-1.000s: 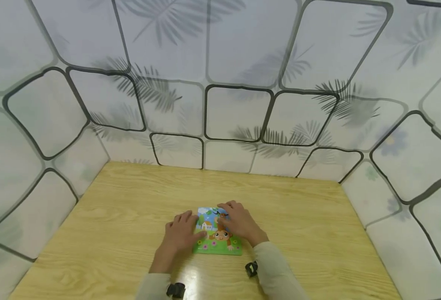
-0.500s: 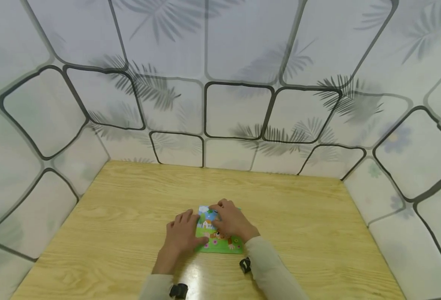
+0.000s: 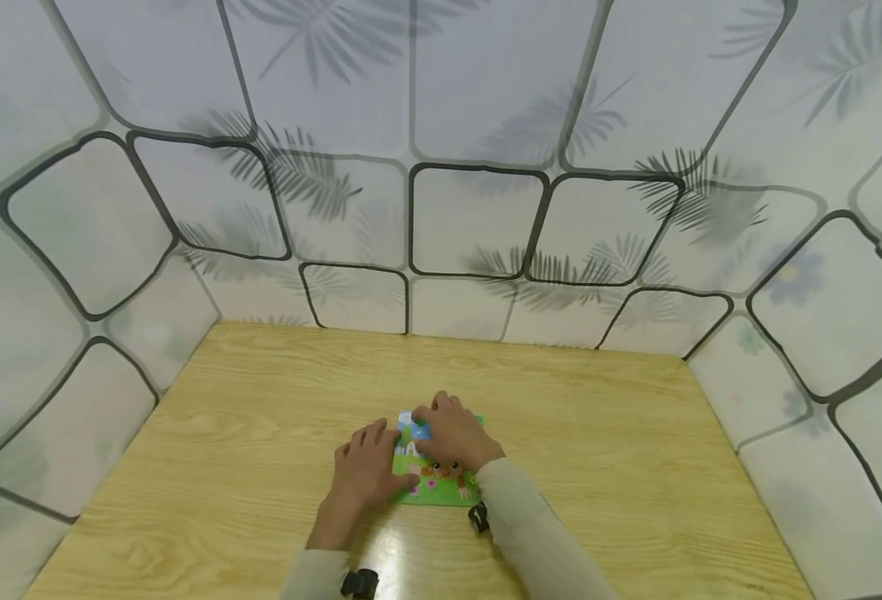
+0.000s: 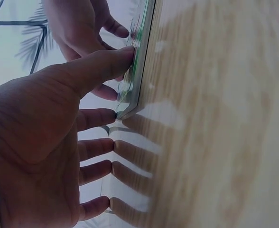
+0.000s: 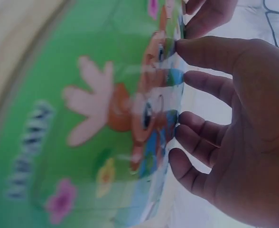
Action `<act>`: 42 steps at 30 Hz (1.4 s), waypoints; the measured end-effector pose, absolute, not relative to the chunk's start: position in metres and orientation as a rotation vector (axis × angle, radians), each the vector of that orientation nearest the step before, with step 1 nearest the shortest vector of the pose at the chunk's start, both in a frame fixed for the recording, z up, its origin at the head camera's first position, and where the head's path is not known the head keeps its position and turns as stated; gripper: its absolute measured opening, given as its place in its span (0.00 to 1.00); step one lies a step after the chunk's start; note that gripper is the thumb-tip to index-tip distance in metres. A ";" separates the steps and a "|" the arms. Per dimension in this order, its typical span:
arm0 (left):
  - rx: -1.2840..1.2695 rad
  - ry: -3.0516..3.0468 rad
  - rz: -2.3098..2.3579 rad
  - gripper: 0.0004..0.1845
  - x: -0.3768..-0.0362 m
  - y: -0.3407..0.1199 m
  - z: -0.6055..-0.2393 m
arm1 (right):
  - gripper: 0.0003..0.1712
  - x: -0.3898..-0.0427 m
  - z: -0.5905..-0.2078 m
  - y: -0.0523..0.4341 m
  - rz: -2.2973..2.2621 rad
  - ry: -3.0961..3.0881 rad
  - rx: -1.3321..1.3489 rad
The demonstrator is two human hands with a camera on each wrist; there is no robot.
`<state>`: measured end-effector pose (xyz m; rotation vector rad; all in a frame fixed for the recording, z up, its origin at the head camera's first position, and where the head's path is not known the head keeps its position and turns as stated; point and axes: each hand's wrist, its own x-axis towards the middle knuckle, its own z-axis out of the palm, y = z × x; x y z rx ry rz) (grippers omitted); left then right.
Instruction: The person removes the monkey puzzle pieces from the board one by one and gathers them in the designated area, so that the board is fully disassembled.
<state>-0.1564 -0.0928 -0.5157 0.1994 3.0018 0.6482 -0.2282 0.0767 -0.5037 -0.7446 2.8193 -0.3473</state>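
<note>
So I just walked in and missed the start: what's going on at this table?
A person has both hands on a small picture board with a cartoon monkey on green grass, lying flat on the wooden table. The left hand rests at the board's left edge, thumb on the board, fingers flat on the table. The right hand lies over the upper part of the picture, fingertips touching it.
</note>
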 end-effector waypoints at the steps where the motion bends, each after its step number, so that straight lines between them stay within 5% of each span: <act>1: 0.196 3.002 0.647 0.41 -0.156 -0.093 -0.516 | 0.24 -0.229 -0.503 0.075 -0.336 2.812 -0.739; 16: 0.176 2.994 0.659 0.41 -0.155 -0.094 -0.516 | 0.28 -0.230 -0.484 0.060 -0.311 2.726 -0.672; 27: 0.171 2.982 0.670 0.41 -0.156 -0.090 -0.517 | 0.18 -0.241 -0.490 0.051 -0.361 2.661 -0.584; 42: 0.164 2.992 0.661 0.41 -0.156 -0.092 -0.515 | 0.24 -0.241 -0.487 0.053 -0.324 2.693 -0.649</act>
